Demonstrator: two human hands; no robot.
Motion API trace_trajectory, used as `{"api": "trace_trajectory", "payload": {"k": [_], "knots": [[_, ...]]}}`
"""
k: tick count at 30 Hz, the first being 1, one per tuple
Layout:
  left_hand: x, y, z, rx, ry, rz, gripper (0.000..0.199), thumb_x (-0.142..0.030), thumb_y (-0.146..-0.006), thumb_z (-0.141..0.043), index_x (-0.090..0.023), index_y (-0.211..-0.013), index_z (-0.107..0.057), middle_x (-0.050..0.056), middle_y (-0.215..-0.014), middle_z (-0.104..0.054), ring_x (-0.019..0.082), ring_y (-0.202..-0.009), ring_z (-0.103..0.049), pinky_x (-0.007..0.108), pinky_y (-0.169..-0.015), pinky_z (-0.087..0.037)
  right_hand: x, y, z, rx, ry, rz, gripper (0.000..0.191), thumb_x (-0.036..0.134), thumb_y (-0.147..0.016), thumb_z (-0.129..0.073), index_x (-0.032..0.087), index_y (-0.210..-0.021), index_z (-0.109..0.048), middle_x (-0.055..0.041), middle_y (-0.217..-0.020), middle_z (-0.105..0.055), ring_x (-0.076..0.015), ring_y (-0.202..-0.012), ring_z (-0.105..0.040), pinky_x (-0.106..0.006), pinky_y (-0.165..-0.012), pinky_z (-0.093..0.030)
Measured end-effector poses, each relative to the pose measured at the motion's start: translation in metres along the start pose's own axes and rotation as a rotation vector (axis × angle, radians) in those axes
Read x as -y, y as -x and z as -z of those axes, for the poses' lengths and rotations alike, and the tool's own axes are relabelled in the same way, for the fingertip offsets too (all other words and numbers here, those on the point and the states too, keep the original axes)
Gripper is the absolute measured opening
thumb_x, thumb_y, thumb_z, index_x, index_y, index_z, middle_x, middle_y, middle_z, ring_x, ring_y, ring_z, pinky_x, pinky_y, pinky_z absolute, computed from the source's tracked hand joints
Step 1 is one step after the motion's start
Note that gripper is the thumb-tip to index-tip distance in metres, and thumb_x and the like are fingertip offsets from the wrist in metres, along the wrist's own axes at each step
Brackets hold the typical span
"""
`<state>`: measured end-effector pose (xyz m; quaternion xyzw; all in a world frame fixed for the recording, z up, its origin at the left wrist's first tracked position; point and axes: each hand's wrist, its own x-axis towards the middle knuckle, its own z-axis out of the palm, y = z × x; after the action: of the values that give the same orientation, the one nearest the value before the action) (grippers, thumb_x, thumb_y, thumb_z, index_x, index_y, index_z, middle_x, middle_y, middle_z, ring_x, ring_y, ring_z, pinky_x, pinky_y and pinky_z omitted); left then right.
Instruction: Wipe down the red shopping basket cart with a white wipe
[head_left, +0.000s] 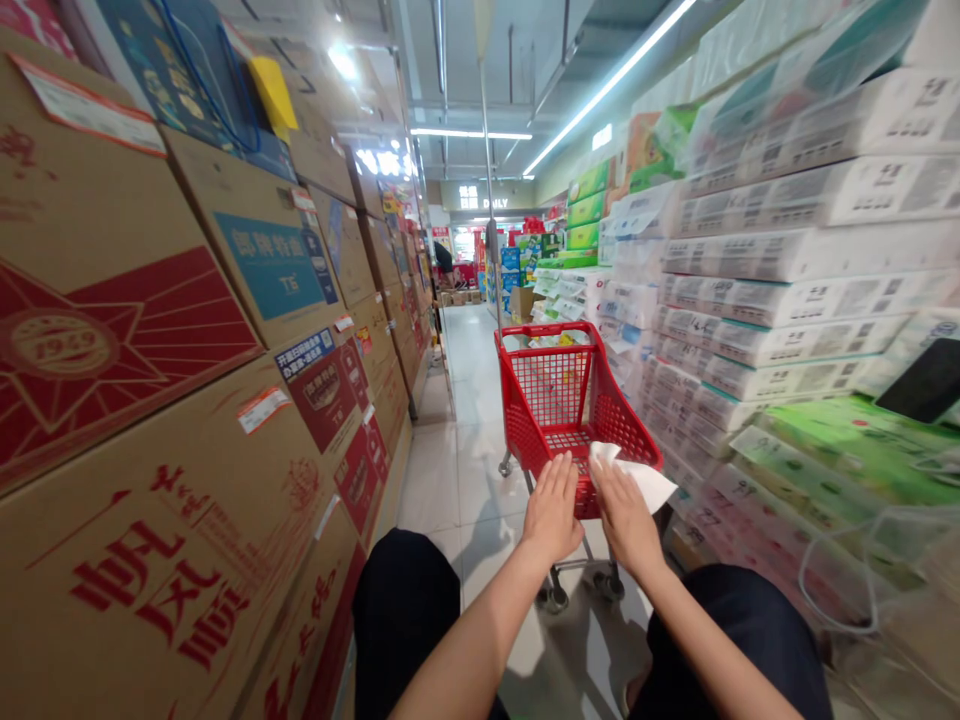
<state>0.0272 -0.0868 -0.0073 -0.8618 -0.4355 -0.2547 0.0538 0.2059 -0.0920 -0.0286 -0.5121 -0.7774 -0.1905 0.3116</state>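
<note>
Red cart (570,400) under flat open left hand (551,508); right hand (624,520) pinning white paper (637,477) (grip hidden)

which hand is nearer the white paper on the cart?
Right. The right hand rests on the white paper at the near rim of the red cart. The left hand is on the same rim, beside it and clear of the paper.

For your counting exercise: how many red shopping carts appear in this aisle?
1. The red shopping cart stands mid-aisle, the left hand and right hand on its near rim. Others may be hidden farther down.
</note>
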Motion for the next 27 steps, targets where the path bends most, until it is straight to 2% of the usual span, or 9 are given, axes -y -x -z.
{"api": "trace_trajectory", "payload": {"k": [3, 5, 8, 11, 14, 17, 21, 24, 27], "knots": [[0.004, 0.002, 0.001, -0.008, -0.005, -0.001, 0.099, -0.022, -0.075, -0.061, -0.004, -0.162, -0.018, 0.014, -0.172, -0.011, 0.027, -0.160, -0.006, 0.050, -0.132, -0.017, 0.028, -0.003, 0.002, 0.008, -0.057, 0.073, 0.085, 0.007, -0.091, -0.036, 0.022, -0.167, 0.001, -0.0102, -0.167, -0.032, -0.0251, -0.155, -0.029, -0.053, -0.122, -0.035], [0.013, 0.006, 0.006, -0.008, -0.017, -0.021, 0.093, -0.018, -0.076, -0.059, -0.006, -0.161, -0.022, 0.012, -0.173, -0.013, 0.025, -0.160, -0.006, 0.047, -0.132, -0.016, 0.023, -0.003, 0.008, 0.050, -0.061, 0.127, 0.084, 0.006, -0.090, -0.035, 0.023, -0.167, -0.005, -0.0089, -0.167, -0.033, -0.0227, -0.154, -0.030, -0.051, -0.123, -0.033], [0.030, 0.011, 0.017, 0.013, -0.042, -0.072, 0.085, -0.012, -0.079, -0.056, -0.013, -0.159, -0.030, 0.008, -0.173, -0.015, 0.021, -0.160, -0.010, 0.043, -0.133, -0.015, -0.017, -0.004, 0.021, 0.121, -0.010, 0.157, 0.074, 0.008, -0.093, -0.036, 0.025, -0.164, -0.026, -0.0067, -0.158, -0.048, -0.0208, -0.148, -0.042, -0.050, -0.125, -0.028], [0.042, 0.015, 0.026, 0.034, -0.047, -0.101, 0.084, -0.009, -0.080, -0.054, -0.019, -0.160, -0.030, 0.005, -0.172, -0.018, 0.020, -0.159, -0.014, 0.044, -0.132, -0.016, -0.063, -0.005, 0.028, 0.095, 0.062, 0.062, 0.052, 0.019, -0.098, -0.040, 0.025, -0.148, -0.052, -0.0076, -0.139, -0.066, -0.0232, -0.135, -0.055, -0.053, -0.124, -0.027], [0.044, 0.017, 0.027, 0.021, -0.030, -0.081, 0.086, -0.007, -0.079, -0.053, -0.020, -0.160, -0.029, 0.004, -0.172, -0.019, 0.021, -0.159, -0.015, 0.047, -0.132, -0.017, -0.083, -0.005, 0.026, 0.081, 0.086, 0.033, 0.042, 0.025, -0.098, -0.041, 0.023, -0.135, -0.061, -0.0088, -0.132, -0.068, -0.0243, -0.130, -0.058, -0.053, -0.123, -0.027], [0.041, 0.019, 0.021, -0.018, -0.009, -0.028, 0.084, -0.008, -0.079, -0.054, -0.018, -0.159, -0.032, 0.005, -0.173, -0.017, 0.022, -0.160, -0.014, 0.048, -0.132, -0.019, -0.071, -0.003, 0.020, 0.042, 0.066, 0.002, 0.045, 0.023, -0.098, -0.038, 0.021, -0.138, -0.058, -0.0103, -0.139, -0.064, -0.0260, -0.137, -0.052, -0.052, -0.121, -0.032], [0.047, 0.027, 0.021, -0.054, 0.007, 0.035, 0.080, -0.015, -0.082, -0.057, -0.015, -0.158, -0.033, 0.008, -0.173, -0.015, 0.025, -0.160, -0.012, 0.050, -0.131, -0.021, -0.037, -0.004, 0.023, 0.040, 0.002, 0.015, 0.048, 0.023, -0.101, -0.037, 0.019, -0.146, -0.052, -0.0098, -0.139, -0.065, -0.0267, -0.133, -0.054, -0.049, -0.119, -0.038], [0.065, 0.034, 0.031, -0.059, 0.013, 0.080, 0.074, -0.031, -0.093, -0.056, -0.017, -0.160, -0.027, 0.009, -0.173, -0.015, 0.025, -0.160, -0.014, 0.050, -0.130, -0.022, -0.009, -0.011, 0.030, 0.069, -0.039, 0.065, 0.048, 0.025, -0.101, -0.039, 0.021, -0.147, -0.053, -0.0100, -0.134, -0.068, -0.0275, -0.124, -0.059, -0.046, -0.113, -0.044], [0.092, 0.033, 0.042, -0.063, 0.007, 0.165, 0.071, -0.049, -0.103, -0.046, -0.017, -0.162, -0.022, 0.009, -0.172, -0.019, 0.023, -0.159, -0.017, 0.047, -0.130, -0.021, 0.021, -0.019, 0.032, 0.093, -0.076, 0.120, 0.052, 0.022, -0.100, -0.042, 0.021, -0.152, -0.049, -0.0107, -0.133, -0.069, -0.0277, -0.118, -0.062, -0.044, -0.107, -0.049]]}}
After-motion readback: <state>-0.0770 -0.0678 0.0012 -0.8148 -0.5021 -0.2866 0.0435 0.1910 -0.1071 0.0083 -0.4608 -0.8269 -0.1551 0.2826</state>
